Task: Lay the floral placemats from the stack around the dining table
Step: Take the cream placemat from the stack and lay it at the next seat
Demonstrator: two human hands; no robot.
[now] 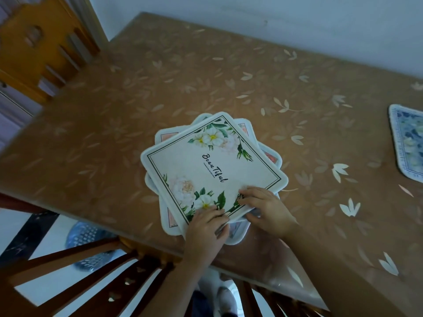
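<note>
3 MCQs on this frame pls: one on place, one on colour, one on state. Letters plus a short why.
1. Where is the blue placemat relative to the stack of placemats?
A. On top of it
B. Apart, at the right edge of the view
C. On the chair

2. What colour is the script lettering on the top placemat?
A. Black
B. Red
C. Gold

3. What are the hands doing?
A. Both hang off the table
B. One holds a cup
C. Both rest on the stack's near corner

Key: 1 B, it lies alone on the table, cut off by the frame. 2 A, the word reads dark black on the pale mat. 3 C, left hand and right hand have fingers on the top mat's near corner.
</note>
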